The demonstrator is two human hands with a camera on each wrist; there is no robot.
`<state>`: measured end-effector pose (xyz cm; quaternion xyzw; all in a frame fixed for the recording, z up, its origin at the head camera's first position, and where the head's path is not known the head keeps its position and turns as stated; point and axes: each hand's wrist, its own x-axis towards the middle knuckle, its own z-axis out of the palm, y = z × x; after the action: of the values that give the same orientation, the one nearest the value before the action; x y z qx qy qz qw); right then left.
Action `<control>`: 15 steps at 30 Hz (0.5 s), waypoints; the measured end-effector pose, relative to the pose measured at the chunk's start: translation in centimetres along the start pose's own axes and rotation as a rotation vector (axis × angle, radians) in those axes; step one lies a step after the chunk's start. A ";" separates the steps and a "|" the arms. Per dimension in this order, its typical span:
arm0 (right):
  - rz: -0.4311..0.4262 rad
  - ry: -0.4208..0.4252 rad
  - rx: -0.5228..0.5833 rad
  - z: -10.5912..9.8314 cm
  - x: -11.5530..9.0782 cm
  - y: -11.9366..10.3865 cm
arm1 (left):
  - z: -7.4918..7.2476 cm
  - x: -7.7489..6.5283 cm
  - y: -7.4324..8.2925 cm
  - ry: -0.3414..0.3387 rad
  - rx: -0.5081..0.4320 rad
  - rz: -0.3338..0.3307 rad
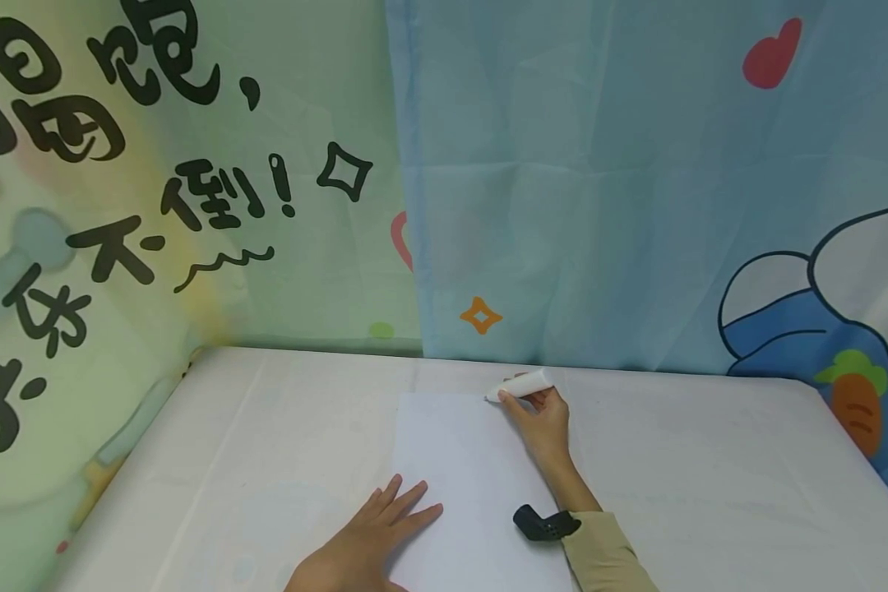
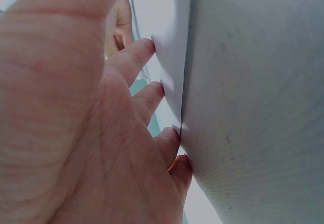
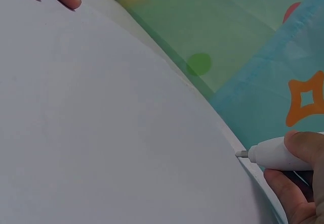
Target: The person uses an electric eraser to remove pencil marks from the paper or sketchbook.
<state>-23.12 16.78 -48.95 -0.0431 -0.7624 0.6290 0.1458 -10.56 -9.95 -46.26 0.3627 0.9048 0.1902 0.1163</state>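
Observation:
A blank white sheet of paper lies on the white table. My right hand pinches a thick white pen at the sheet's far edge, its narrow tip pointing left. In the right wrist view, the tip of this pen is right at the paper's edge, with thumb and fingers around the barrel. My left hand lies with fingers spread over the sheet's left edge. From the left wrist, the fingertips of this hand rest along the edge of the paper.
The white table extends on both sides of the paper. Behind it hang a blue curtain and a green printed cloth with black characters. A black wrist strap sits at the right sleeve.

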 end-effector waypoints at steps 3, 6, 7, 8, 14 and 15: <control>0.012 0.006 -0.011 0.0 0.1 0.1 | 0.0 0.0 0.0 -0.009 0.003 -0.015; 0.014 0.007 0.002 0.0 0.1 0.0 | 0.0 0.1 0.0 -0.015 0.007 -0.022; 0.013 0.005 0.010 0.0 0.1 0.0 | 0.0 0.1 0.0 -0.018 0.008 -0.026; 0.011 0.005 0.017 -0.1 0.1 -0.1 | 0.0 0.1 0.0 -0.020 0.006 -0.029; 0.010 0.007 0.018 -0.1 0.0 -0.1 | 0.0 0.0 -0.1 -0.002 0.003 -0.007; 0.009 0.009 0.014 -0.1 0.0 -0.1 | 0.0 -0.1 -0.1 0.007 0.007 0.003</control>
<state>-23.11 16.81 -48.87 -0.0483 -0.7573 0.6346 0.1466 -10.55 -10.03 -46.28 0.3638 0.9054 0.1883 0.1116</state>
